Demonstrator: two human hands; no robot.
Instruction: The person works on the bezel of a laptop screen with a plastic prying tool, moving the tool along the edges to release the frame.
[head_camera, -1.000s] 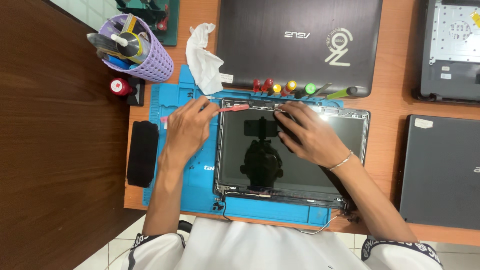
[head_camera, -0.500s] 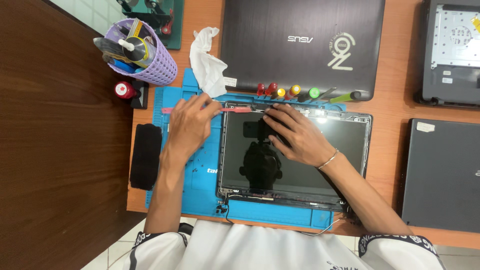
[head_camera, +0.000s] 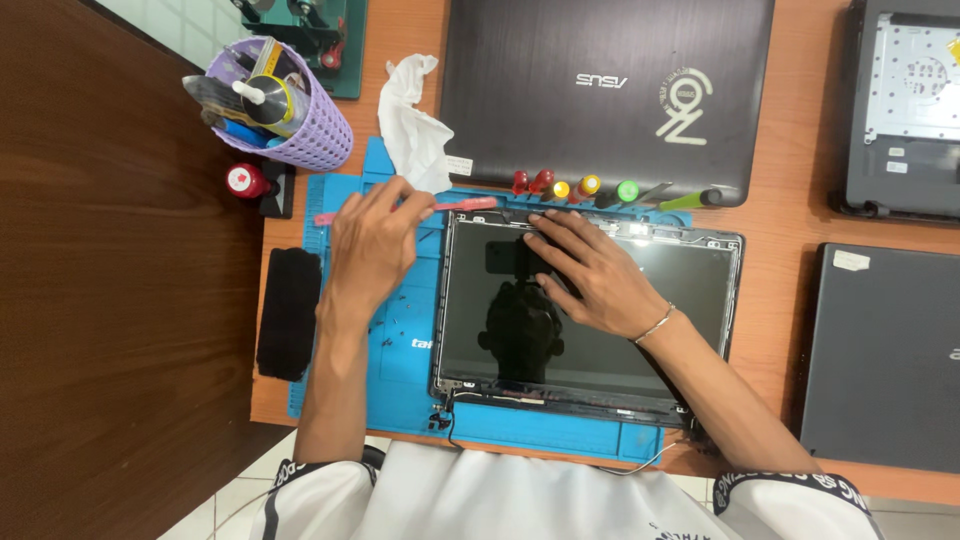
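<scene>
On the orange-brown workbench (head_camera: 790, 215) we have a blue repair mat (head_camera: 400, 370) spread under our hands, and beyond it lies a closed dark grey laptop (head_camera: 600, 90) with its lid up. Two more laptop bodies sit at the right edge: a closed grey one (head_camera: 885, 355) near us and an opened chassis (head_camera: 900, 105) farther off. Resting on the mat is the bare laptop screen panel (head_camera: 590, 320), its glass dark and reflective, a thin cable trailing from its near left corner.

Our right hand (head_camera: 595, 275) lies flat on the upper left part of the panel, fingers spread apart and pressing on the glass, gripping nothing. Our left hand (head_camera: 370, 245) hovers over the mat just left of the panel, fingers closed around a slim pink pry tool (head_camera: 470, 204) whose tip reaches the panel's top left corner.

Along the mat's far edge stands a row of screwdrivers (head_camera: 570, 187) with red, yellow and green handles. A crumpled white cloth (head_camera: 415, 130) lies beside them, a lilac mesh tool cup (head_camera: 285, 110) stands at the far left, and a black pad (head_camera: 288, 312) lies left of the mat.
</scene>
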